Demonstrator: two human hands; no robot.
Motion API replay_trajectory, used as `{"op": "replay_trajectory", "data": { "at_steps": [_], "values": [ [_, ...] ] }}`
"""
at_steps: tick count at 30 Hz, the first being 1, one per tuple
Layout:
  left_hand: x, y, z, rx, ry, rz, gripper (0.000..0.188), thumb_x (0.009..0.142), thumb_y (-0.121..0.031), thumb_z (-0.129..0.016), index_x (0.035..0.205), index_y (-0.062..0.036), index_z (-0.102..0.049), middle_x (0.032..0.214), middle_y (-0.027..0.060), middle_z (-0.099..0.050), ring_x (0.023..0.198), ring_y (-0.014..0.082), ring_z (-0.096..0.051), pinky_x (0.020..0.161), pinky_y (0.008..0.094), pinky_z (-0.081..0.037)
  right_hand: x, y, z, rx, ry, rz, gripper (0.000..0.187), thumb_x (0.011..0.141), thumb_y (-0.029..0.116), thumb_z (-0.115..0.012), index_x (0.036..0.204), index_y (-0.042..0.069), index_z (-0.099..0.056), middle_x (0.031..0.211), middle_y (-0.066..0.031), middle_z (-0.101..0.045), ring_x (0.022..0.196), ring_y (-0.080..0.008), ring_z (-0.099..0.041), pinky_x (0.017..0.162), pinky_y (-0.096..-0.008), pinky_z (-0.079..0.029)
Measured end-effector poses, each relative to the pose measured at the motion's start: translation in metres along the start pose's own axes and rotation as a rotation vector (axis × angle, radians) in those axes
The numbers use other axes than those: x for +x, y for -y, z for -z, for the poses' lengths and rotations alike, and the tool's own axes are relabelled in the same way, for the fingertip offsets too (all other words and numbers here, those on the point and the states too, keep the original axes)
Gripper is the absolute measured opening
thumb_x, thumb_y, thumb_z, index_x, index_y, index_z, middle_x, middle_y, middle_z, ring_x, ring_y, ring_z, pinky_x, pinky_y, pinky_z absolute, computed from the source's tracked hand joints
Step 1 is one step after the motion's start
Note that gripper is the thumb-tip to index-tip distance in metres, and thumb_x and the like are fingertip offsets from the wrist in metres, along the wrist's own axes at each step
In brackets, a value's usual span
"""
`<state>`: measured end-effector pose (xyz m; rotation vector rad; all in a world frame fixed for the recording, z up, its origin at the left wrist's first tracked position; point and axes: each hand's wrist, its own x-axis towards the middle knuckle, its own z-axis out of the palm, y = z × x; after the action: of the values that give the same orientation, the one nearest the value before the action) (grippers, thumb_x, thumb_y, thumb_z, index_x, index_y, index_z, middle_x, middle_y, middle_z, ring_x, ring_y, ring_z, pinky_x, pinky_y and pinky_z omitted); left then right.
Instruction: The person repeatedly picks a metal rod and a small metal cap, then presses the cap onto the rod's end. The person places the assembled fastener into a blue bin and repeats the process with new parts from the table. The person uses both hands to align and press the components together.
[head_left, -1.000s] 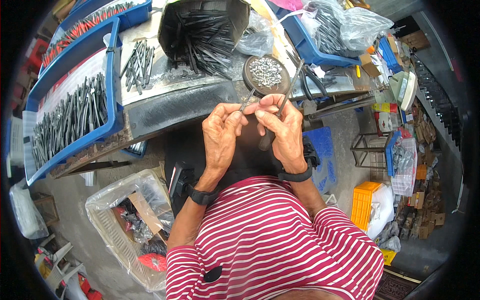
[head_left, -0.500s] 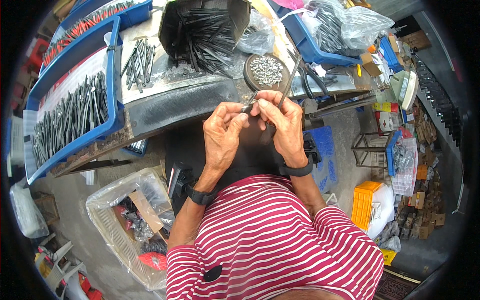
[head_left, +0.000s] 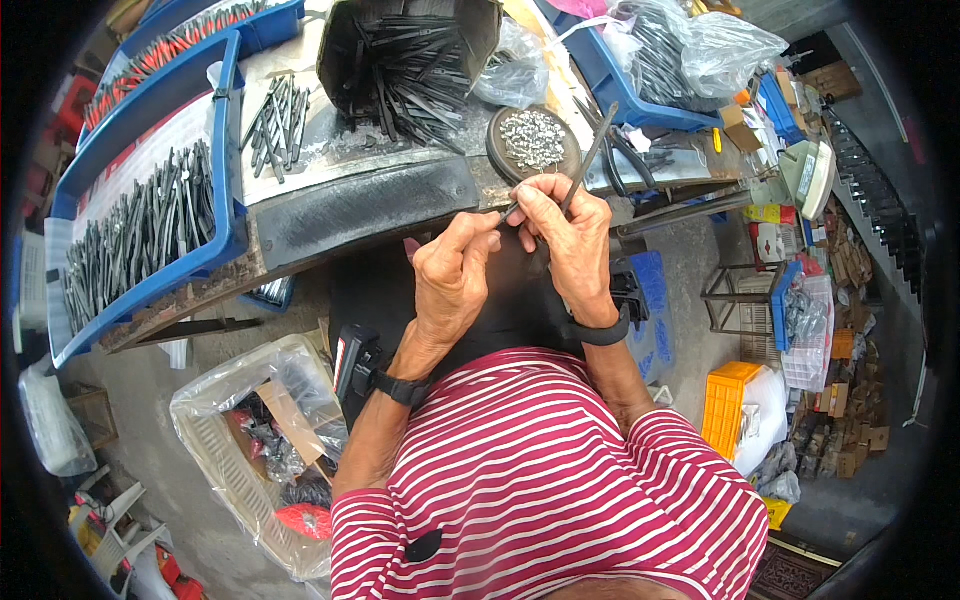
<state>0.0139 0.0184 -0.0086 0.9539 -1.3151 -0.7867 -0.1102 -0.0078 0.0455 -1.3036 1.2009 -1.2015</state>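
Observation:
My left hand (head_left: 455, 275) is closed, thumb and forefinger pinching a small thin dark piece (head_left: 508, 213); its exact kind is too small to make out. Meeting it at fingertip height, my right hand (head_left: 568, 235) has its thumb and forefinger at the other end of that piece. A long slender dark metal tool (head_left: 594, 150) also lies in the right hand, its tip pointing up and away past the knuckles. Both hands hover over my lap by the bench's front edge. Just beyond them sits a round dish (head_left: 573, 158) of small silvery metal parts.
A dark bin (head_left: 345, 85) spills black strips onto the bench (head_left: 370, 165). More strips lie loose (head_left: 280, 125) to its left. Blue trays (head_left: 232, 200) stand at the left; another blue tray (head_left: 600, 75) and pliers (head_left: 632, 155) are at the right. Below left is a plastic-lined crate (head_left: 215, 435).
My left hand has turned and its fingers have drawn back slightly. The tool in my right hand has tilted a little to the right. The hands' fingertips are slightly farther apart.

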Motion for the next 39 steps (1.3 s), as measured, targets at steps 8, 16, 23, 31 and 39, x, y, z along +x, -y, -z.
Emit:
{"op": "replay_trajectory", "data": {
  "at_steps": [8, 16, 23, 31, 39],
  "values": [
    [0.003, 0.008, 0.000, 0.181, -0.014, -0.278, 0.016, 0.079, 0.012, -0.053, 0.093, 0.0055, -0.059, 0.068, 0.0099, -0.057, 0.059, 0.0155, -0.056, 0.055, 0.0243, -0.046, -0.002, 0.003, -0.003, -0.067, 0.025, 0.033, 0.015, 0.088, 0.010, -0.055, 0.088, -0.004, -0.060, 0.068, -0.0071, -0.060, 0.053, -0.0081, -0.050, 0.048, -0.0192, -0.040],
    [0.002, 0.008, 0.002, 0.096, 0.015, -0.219, 0.017, 0.079, 0.012, -0.053, 0.093, 0.0043, -0.060, 0.067, 0.0080, -0.056, 0.057, 0.0124, -0.053, 0.053, 0.0232, -0.044, 0.001, 0.005, 0.002, -0.112, 0.080, 0.052, 0.014, 0.088, 0.009, -0.056, 0.086, -0.004, -0.060, 0.068, -0.0065, -0.060, 0.053, -0.0084, -0.051, 0.048, -0.0189, -0.040],
    [-0.001, 0.006, 0.001, -0.039, -0.002, -0.100, 0.021, 0.076, 0.014, -0.053, 0.093, 0.0047, -0.059, 0.069, 0.0106, -0.057, 0.058, 0.0181, -0.055, 0.052, 0.0264, -0.044, 0.000, -0.003, -0.003, -0.018, 0.047, 0.085, 0.013, 0.087, 0.008, -0.056, 0.087, -0.004, -0.060, 0.069, -0.0070, -0.060, 0.056, -0.0104, -0.056, 0.050, -0.0199, -0.043],
    [0.009, 0.013, 0.004, 0.361, -0.097, -0.503, 0.031, 0.063, 0.012, -0.056, 0.093, 0.0049, -0.060, 0.069, 0.0115, -0.057, 0.060, 0.0243, -0.058, 0.051, 0.0310, -0.047, 0.000, -0.003, -0.005, 0.027, 0.055, 0.044, 0.013, 0.088, 0.008, -0.055, 0.089, -0.005, -0.060, 0.069, -0.0072, -0.060, 0.054, -0.0084, -0.051, 0.048, -0.0194, -0.041],
    [0.004, 0.010, 0.007, 0.568, -0.061, -0.565, 0.027, 0.065, 0.004, -0.058, 0.093, 0.0036, -0.060, 0.073, 0.0113, -0.055, 0.060, 0.0213, -0.056, 0.051, 0.0307, -0.046, -0.001, 0.002, -0.002, -0.067, 0.125, -0.019, 0.017, 0.089, 0.013, -0.055, 0.086, -0.003, -0.060, 0.066, -0.0042, -0.058, 0.053, -0.0067, -0.049, 0.045, -0.0186, -0.038]
  ]
}}
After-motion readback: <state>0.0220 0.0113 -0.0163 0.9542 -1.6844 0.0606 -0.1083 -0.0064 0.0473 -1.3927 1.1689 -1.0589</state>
